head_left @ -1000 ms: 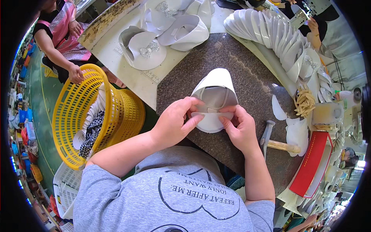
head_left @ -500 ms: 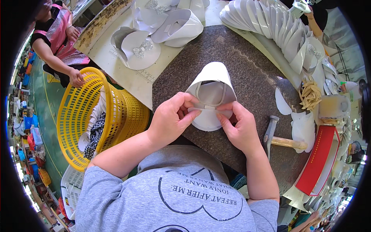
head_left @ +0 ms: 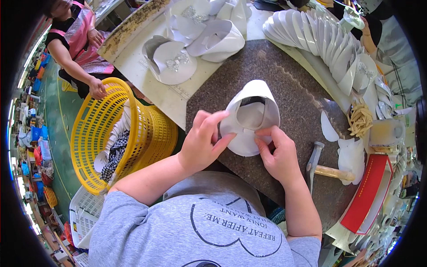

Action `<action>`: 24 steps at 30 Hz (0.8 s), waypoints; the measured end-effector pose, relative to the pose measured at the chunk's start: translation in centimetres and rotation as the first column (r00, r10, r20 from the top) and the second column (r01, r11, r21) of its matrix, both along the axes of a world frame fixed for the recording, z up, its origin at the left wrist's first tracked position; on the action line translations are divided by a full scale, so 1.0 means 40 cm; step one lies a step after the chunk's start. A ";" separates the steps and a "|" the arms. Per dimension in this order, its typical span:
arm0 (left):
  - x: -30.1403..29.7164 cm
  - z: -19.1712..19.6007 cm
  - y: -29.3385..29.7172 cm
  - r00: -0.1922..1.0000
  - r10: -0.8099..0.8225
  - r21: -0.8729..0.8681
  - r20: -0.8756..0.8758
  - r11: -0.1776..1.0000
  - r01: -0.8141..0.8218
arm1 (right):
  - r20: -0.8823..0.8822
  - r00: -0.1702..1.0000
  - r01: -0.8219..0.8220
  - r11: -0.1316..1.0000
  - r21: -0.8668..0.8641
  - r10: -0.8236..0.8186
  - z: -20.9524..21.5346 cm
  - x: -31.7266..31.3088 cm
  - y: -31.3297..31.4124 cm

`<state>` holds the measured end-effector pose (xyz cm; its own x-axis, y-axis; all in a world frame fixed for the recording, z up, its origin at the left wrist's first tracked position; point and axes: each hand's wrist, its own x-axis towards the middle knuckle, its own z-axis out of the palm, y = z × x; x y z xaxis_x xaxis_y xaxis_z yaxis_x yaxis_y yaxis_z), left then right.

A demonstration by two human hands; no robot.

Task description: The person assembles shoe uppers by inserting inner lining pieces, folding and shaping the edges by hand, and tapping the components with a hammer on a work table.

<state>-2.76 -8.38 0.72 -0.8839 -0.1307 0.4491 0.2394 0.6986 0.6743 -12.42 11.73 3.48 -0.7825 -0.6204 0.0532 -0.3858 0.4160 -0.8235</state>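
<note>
White curved shoe-upper piece (head_left: 251, 116) stood on a dark speckled stone slab (head_left: 293, 84), pinched at its lower edge between both hands of a seated worker. Packaging came first to the eye: a flat red box (head_left: 368, 192) with a pale rim lay to the outer side of the right hand (head_left: 278, 155), beyond a wooden-handled hammer (head_left: 324, 167) resting just beside that wrist. A small tan container (head_left: 384, 132) sat farther out on the same side, near a bundle of straw-coloured bands (head_left: 359, 119).

The left hand (head_left: 202, 144) was curled, thumb and fingers closed on the near left edge of the white piece. The right hand was likewise closed, its fingertips (head_left: 262, 132) pressing the piece's lower right edge; both forearms rose from the bottom of the view.

Beyond the hands, more white uppers (head_left: 195, 40) lay heaped on a cream bench (head_left: 147, 66), and a fanned row of white pieces (head_left: 320, 35) ran beyond the right hand. A yellow plastic basket (head_left: 95, 129) stood to the outer side of the left arm, another person's hand (head_left: 97, 88) resting at its rim.
</note>
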 end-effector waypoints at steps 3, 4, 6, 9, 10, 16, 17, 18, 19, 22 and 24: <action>0.033 -0.021 0.000 0.928 -0.208 -0.186 -0.309 0.970 0.156 | 0.001 1.000 0.012 1.000 0.002 -0.012 -0.002 0.003 -0.001; 0.053 -0.023 0.008 0.904 -0.319 -0.239 -0.285 0.937 0.255 | 0.000 1.000 0.002 1.000 -0.003 -0.002 -0.002 0.005 -0.001; 0.076 -0.022 0.037 0.871 -0.399 -0.322 -0.286 0.897 0.304 | 0.015 1.000 0.021 1.000 0.000 -0.021 0.000 0.007 -0.002; 0.068 -0.023 0.078 0.893 -0.356 -0.384 -0.275 0.892 0.237 | 0.012 1.000 0.028 0.999 -0.019 -0.028 -0.005 0.007 -0.005; 0.062 -0.009 0.084 0.934 -0.327 -0.363 -0.146 0.896 0.257 | 0.010 1.000 0.022 1.000 -0.020 -0.021 -0.009 0.007 -0.007; 0.073 -0.024 0.112 0.965 -0.257 -0.384 0.041 0.888 0.253 | -0.008 0.998 0.064 0.998 -0.017 -0.064 -0.010 0.009 -0.012; 0.072 -0.021 0.114 0.969 -0.242 -0.412 0.049 0.879 0.240 | -0.058 0.996 0.061 0.998 0.009 -0.061 -0.007 0.008 -0.013; 0.069 -0.019 0.116 0.972 -0.231 -0.440 0.054 0.868 0.230 | -0.110 0.992 0.065 0.997 0.036 -0.060 -0.004 0.008 -0.012; 0.067 -0.017 0.117 0.969 -0.241 -0.437 0.047 0.868 0.237 | -0.116 0.991 0.075 0.996 0.040 -0.070 -0.001 0.013 -0.005; 0.061 -0.012 0.112 0.976 -0.203 -0.474 0.073 0.855 0.213 | 0.125 0.950 0.304 0.942 -0.145 -0.287 0.018 0.017 0.024; 0.043 0.004 0.122 0.982 -0.162 -0.493 0.097 0.849 0.189 | 0.145 0.915 0.400 0.894 -0.204 -0.376 0.033 0.009 0.034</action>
<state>-1.04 -3.52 0.89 -0.8938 0.2583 0.3666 0.3655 0.8932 0.2620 -12.06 13.09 4.80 -0.9668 -0.2472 0.0648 -0.1435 0.3154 -0.9381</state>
